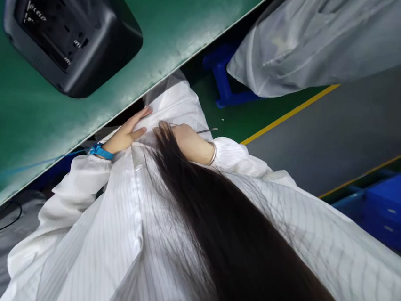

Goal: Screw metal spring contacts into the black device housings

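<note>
My left hand (pixel 125 136) lies on the white striped coat (pixel 184 101) over my lap, beside the table edge. Its fingers are stretched out and hold nothing visible. A blue strap (pixel 101 151) goes round that wrist. Just to the right, my right hand (pixel 192 142) rests on the coat with its fingers curled. A thin metal tool (pixel 207 130) with a flattened end sticks out from behind it; its other end is hidden. Long dark hair (pixel 236 220) hangs across the coat and covers part of the right fingers. A thin ring-shaped bracelet (pixel 213 152) circles the right wrist.
On the green table (pixel 170 20) stands a dark grey plastic housing (pixel 115 33) with an open compartment showing metal springs. A blue stool (pixel 223 77) is under grey cloth (pixel 295 51) on the right. Blue containers (pixel 394 202) stand at the far right, beyond a yellow floor line (pixel 289 114).
</note>
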`<state>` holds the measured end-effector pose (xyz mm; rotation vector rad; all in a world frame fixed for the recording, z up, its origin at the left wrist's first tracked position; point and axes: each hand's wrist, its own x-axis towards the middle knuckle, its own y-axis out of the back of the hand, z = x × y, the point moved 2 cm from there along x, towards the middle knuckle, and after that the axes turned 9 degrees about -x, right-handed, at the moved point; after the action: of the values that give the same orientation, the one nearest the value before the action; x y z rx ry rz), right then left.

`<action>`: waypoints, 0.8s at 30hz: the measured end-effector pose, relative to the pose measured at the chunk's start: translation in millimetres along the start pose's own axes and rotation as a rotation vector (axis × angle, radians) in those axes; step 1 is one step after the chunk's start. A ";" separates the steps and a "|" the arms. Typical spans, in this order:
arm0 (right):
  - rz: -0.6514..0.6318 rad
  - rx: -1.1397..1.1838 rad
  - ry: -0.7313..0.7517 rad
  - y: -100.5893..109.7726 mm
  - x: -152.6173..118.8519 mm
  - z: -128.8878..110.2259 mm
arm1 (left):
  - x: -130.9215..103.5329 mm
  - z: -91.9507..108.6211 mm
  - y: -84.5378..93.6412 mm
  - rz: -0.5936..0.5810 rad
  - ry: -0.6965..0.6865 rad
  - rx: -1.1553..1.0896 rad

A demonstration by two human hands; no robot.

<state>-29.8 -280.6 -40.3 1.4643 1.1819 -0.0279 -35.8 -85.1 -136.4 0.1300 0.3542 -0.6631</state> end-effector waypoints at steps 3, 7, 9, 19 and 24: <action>0.053 -0.003 -0.079 -3.1 6.9 6.0 | 1.9 -0.7 -1.8 0.131 0.027 -0.013; 0.084 -0.047 -0.186 -3.7 17.6 14.5 | 6.5 2.3 -6.2 0.180 0.011 0.155; 0.111 -0.060 -0.219 -3.6 21.6 19.6 | 5.9 6.8 -7.0 0.181 -0.031 0.225; 0.050 -0.070 -0.466 4.6 9.2 62.2 | 43.4 79.8 -64.3 -0.260 -0.190 0.576; -0.019 -0.047 -0.537 8.8 0.5 68.7 | 78.1 70.9 -109.7 -0.193 -0.059 0.612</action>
<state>16.2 -330.2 -55.3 1.2933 0.7506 -0.3810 -27.1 -232.4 -99.2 0.6637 0.0972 -0.9504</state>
